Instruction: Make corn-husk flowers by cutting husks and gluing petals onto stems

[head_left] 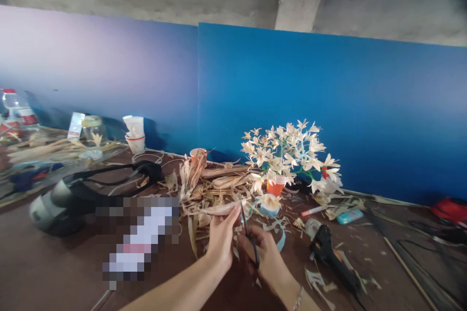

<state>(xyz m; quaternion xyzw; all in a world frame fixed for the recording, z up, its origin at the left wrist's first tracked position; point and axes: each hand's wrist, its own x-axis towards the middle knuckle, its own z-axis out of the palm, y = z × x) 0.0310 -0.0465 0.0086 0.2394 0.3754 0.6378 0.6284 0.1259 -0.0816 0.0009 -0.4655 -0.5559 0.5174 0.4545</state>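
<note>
Dark scissors [249,240] in right hand [264,255], fingers curled.

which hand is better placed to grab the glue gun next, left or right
Right, most likely. The glue gun lies just beyond the right hand, while the left hand is farther away and pinches a pale husk. The right would probably need to put down the scissors first.
</note>
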